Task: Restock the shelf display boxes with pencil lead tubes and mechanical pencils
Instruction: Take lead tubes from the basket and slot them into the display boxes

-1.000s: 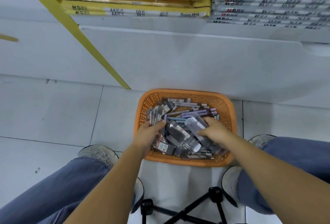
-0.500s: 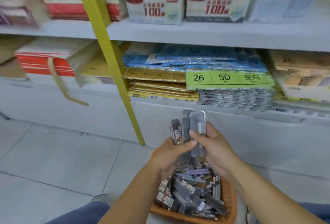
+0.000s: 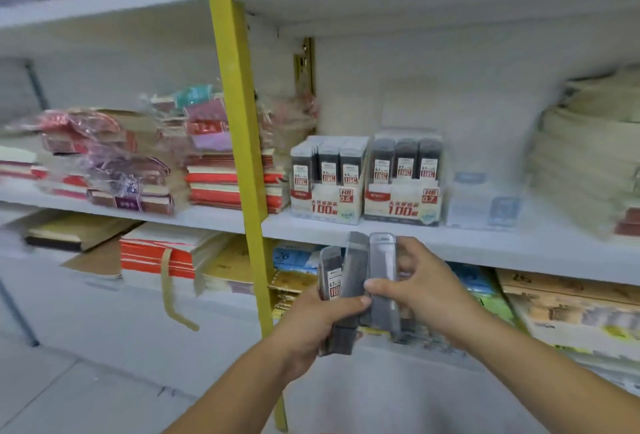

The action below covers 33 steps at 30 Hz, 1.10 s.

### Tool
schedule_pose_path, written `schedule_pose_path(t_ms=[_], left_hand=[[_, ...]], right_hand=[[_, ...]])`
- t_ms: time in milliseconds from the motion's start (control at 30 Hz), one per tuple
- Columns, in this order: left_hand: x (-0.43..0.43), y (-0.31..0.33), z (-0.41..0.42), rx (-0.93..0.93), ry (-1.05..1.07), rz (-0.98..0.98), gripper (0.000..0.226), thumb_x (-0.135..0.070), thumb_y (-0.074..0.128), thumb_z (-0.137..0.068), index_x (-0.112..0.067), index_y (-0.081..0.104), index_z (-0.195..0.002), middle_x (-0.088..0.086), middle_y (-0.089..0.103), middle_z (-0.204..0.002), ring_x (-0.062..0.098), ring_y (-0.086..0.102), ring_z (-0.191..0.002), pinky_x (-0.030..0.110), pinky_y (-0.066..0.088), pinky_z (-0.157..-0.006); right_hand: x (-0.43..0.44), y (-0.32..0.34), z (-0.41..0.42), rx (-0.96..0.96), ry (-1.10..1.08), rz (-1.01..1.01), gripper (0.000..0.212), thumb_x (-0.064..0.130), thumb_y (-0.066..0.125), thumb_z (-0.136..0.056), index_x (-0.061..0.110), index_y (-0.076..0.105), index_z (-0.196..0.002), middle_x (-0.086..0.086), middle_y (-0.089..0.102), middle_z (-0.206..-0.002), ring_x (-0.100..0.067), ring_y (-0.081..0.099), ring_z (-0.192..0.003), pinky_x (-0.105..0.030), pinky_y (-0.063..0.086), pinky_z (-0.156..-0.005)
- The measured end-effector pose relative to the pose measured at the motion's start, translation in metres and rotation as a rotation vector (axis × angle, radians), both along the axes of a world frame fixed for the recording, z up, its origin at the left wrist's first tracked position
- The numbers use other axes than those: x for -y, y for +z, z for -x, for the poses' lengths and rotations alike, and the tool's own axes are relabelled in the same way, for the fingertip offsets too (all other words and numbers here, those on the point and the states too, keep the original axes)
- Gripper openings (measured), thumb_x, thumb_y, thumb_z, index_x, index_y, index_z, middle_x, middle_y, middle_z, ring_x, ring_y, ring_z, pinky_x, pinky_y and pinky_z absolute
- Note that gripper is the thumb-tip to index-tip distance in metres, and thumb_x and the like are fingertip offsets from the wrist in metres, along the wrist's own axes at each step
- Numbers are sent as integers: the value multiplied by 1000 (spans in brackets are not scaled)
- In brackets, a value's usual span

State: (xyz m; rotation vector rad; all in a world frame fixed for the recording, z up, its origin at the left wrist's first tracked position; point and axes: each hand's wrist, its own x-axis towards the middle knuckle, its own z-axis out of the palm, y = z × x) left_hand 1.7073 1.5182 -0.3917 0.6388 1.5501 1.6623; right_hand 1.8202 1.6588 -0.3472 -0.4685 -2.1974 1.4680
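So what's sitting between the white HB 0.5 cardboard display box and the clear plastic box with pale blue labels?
Another white cardboard display box, marked HB 0.7, holding dark lead tubes; the head view shows it.

Stationery shop: a white shelf beside a yellow upright carried printed display boxes of lead tubes and stacked wrapped paper goods.

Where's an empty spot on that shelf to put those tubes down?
Bare shelf shows between the pale blue box and the beige paper stack. Left of the yellow post, wrapped notebooks crowd everything.
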Motion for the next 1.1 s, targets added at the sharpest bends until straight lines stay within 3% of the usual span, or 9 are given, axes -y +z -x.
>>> schedule_pose_path(t_ms=[100, 300, 400, 533, 667, 767, 867, 1033, 1100], left_hand=[[-8, 16, 7, -34, 36, -6, 55, -37, 87, -60, -32, 69, -112, 1, 78, -103, 22, 70, -99, 36, 54, -71], [-26, 20, 10, -44, 154, -34, 41, -22, 85, -71, -29, 67, -107, -4, 79, -88, 11, 74, -74, 35, 50, -71], [-27, 22, 17, -46, 226, -62, 41, -27, 84, -66, -32, 69, -103, -4, 78, -87, 21, 72, -86, 36, 51, -69], [-23, 21, 23, -41, 262, -87, 40, -26, 84, -67, -27, 69, -104, -1, 75, -78, 18, 66, -71, 31, 49, -57], [-21, 21, 23, -68, 260, -86, 32, -20, 82, -79, -30, 68, -107, 0, 77, -84, 18, 69, -77, 31, 51, -58], [-21, 25, 21, -74, 255, -93, 31, -20, 81, -80, -31, 68, -106, -2, 77, -85, 16, 69, -76, 27, 51, -55], [-19, 28, 19, -82, 244, -112, 31, -21, 81, -80, -32, 68, -106, -4, 78, -88, 15, 71, -79, 26, 52, -56], [-19, 32, 18, -81, 253, -146, 28, -19, 80, -81, -32, 69, -104, -5, 78, -86, 11, 73, -72, 25, 53, -55], [-19, 33, 20, -68, 284, -162, 30, -18, 80, -82, -28, 68, -107, -1, 78, -86, 15, 72, -75, 28, 53, -57]], right_hand=[[-15, 24, 2, 3, 49, -49, 51, 32, 78, -80, 50, 44, -114, 15, 74, -94, -10, 57, -44, -18, 44, -43], [-31, 30, 6, -1, 87, -54, 48, 30, 74, -84, 51, 46, -117, 7, 72, -75, -12, 51, -42, -22, 41, -42], [-35, 31, 6, -18, 124, 14, 40, 24, 70, -88, 41, 50, -118, 1, 75, -89, -17, 66, -59, -26, 48, -53], [-37, 31, 4, -16, 93, 58, 28, 36, 67, -84, 33, 57, -110, -3, 72, -98, -12, 63, -71, -32, 49, -70], [-42, 36, 2, -12, 186, 103, 30, 23, 53, -92, 41, 64, -113, 8, 67, -122, -17, 58, -116, -39, 43, -100], [-46, 38, -2, -103, 231, 156, 44, 4, 56, -94, 29, 48, -130, -1, 71, -116, -20, 65, -111, -37, 54, -88], [-46, 39, -3, -187, 140, 199, 49, -4, 64, -87, 27, 54, -124, -4, 71, -113, -26, 69, -102, -40, 59, -78], [-41, 42, -2, -243, 104, 204, 32, 8, 54, -96, 29, 62, -120, -6, 73, -104, -26, 72, -93, -33, 60, -73], [-40, 48, -4, -263, 36, 38, 31, 13, 56, -95, 35, 65, -115, 2, 74, -100, -16, 72, -90, -25, 58, -71]])
